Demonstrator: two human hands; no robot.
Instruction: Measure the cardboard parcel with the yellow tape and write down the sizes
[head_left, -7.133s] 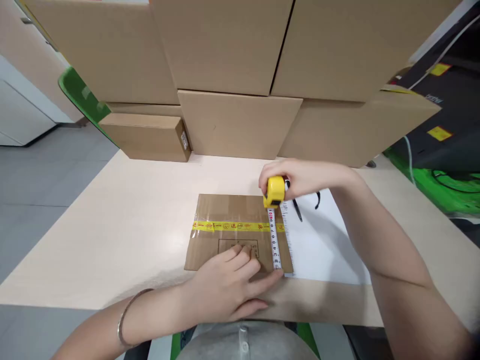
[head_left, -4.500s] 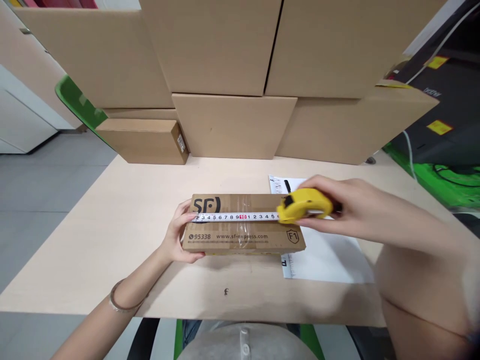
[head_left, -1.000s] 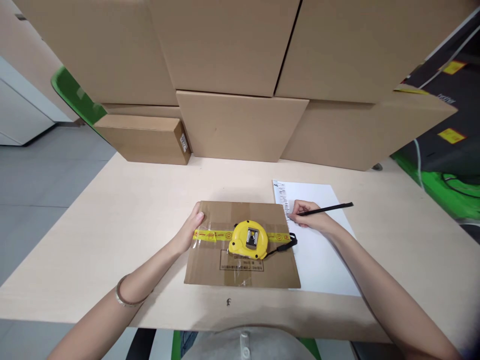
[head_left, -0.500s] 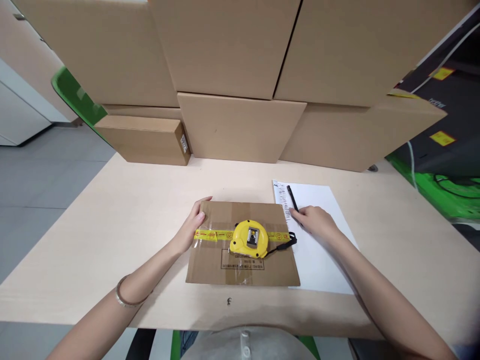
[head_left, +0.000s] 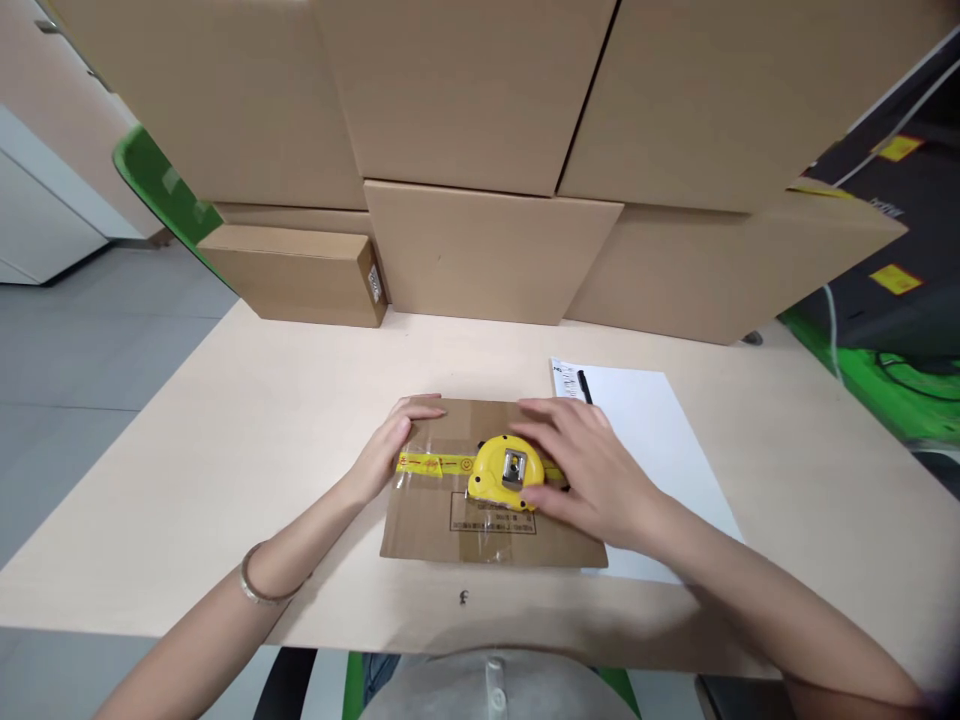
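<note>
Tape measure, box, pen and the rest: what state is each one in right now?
Tape measure: retracted, lying on the box.
Flat box: lying flat, taped shut.
Pen: lying on the paper, not held.
Paper sheet: flat on the table, beside the box.
Left hand: resting on the box's left edge.
Right hand: open, fingers at the tape measure.

Flat cardboard parcel [head_left: 442, 520] is lying on the table [head_left: 225, 470]. The left hand [head_left: 390, 445] is resting on its left edge; the right hand [head_left: 592, 470] is touching the yellow tape measure [head_left: 501, 472] sitting on the parcel. A black pen [head_left: 584, 386] is lying on white paper [head_left: 660, 430].
</note>
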